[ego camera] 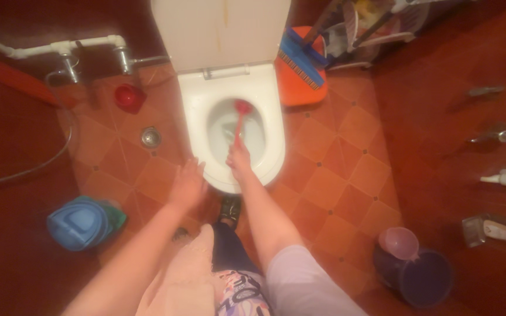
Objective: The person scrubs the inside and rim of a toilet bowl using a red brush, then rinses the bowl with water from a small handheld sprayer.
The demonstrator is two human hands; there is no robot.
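Seen from the head, looking down: right hand [239, 158] closed around the handle of a red toilet brush [240, 120], with the red brush head down inside the bowl of the white toilet [193, 111], near the water. Left hand [187, 184] spread wide, palm down, holding nothing, just beside the front rim of the toilet on its left. Toilet lid [221, 29] standing up behind the bowl. Under the arms, a dark shoe [229, 208] on the orange tiled floor [341, 175]. On the left, a blue plastic container [80, 222], a round metal drain [151, 137], a small red cup [129, 96] and white pipes with taps [83, 48]. On the right of the toilet, an orange bin [291, 88] with a blue broom [300, 61] leaning over it. Lower right, a purple bucket [426, 278] with a pink scoop [399, 241] on its edge.
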